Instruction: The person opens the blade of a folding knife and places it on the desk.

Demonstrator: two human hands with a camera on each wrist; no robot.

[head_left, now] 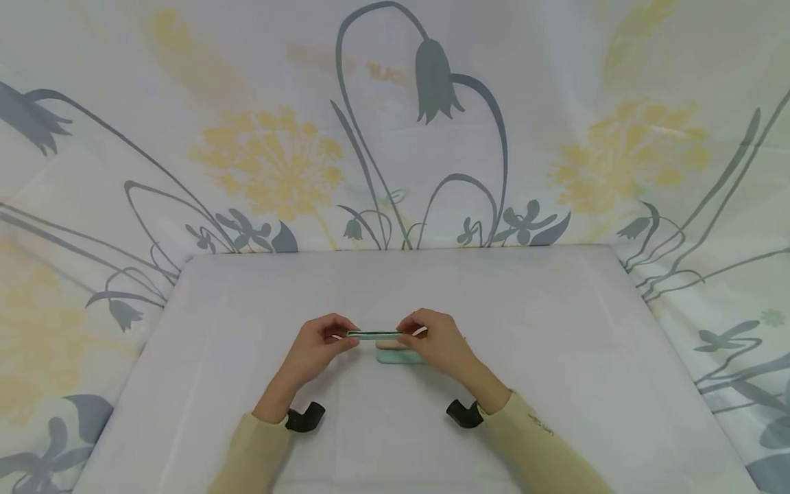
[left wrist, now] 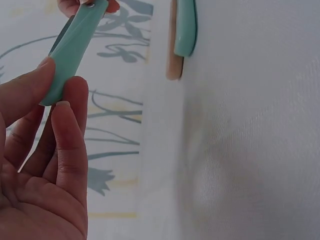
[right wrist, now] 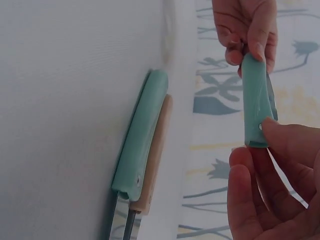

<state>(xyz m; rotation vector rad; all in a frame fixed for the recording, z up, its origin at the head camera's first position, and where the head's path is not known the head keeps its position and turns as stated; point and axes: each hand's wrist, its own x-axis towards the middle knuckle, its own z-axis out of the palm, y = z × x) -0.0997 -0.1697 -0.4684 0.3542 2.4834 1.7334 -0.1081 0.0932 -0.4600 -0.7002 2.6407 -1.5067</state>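
Note:
A folding knife point(head_left: 375, 336) with a mint-green handle is held level above the table between both hands. My left hand point(head_left: 316, 348) pinches one end between thumb and fingers. The rivet end is pinched by my right hand point(head_left: 441, 343). Along one side of the handle point(right wrist: 254, 92), a strip of the folded blade shows in the right wrist view. Just below lie a mint-handled knife point(right wrist: 142, 132) and a beige-handled tool point(right wrist: 157, 155), side by side and touching. Metal extends from both handles, but its far ends are cut off in that view; the right hand partly covers them in the head view.
A white cloth covers the table point(head_left: 247, 295). Behind and beside it hangs a floral curtain point(head_left: 395, 158). Black wrist devices point(head_left: 306, 417) sit at the cuffs of the yellow sleeves point(head_left: 524, 439).

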